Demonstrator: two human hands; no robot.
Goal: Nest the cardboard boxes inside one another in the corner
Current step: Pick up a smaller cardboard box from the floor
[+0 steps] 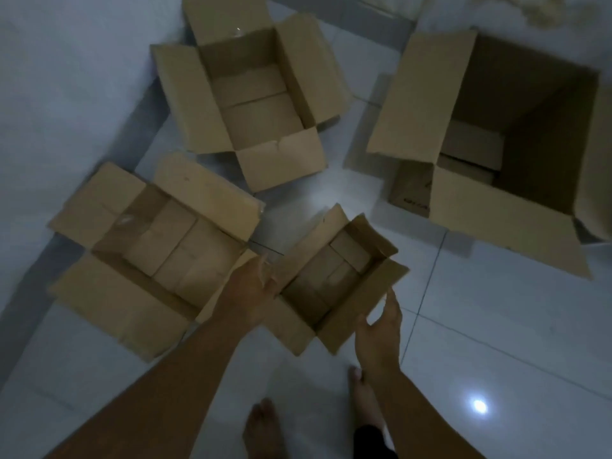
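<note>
Four open cardboard boxes stand on the white tiled floor. The small box (pixel 334 326) is nearest me, at the centre, flaps up. My left hand (pixel 251 286) lies against its left flap with the fingers curled on it. My right hand (pixel 377 339) is at the edge of its front right flap, fingers apart. A wide medium box (pixel 205 190) sits to the left by the wall. Another medium box (pixel 178 94) stands behind it in the corner. The large box (pixel 496 220) is at the right, deep and dark inside.
A pale wall (pixel 66 77) runs along the left with a grey skirting strip. My bare feet (pixel 261 422) stand on the tiles just below the small box. A lamp's reflection (pixel 480 406) shines on the floor at lower right.
</note>
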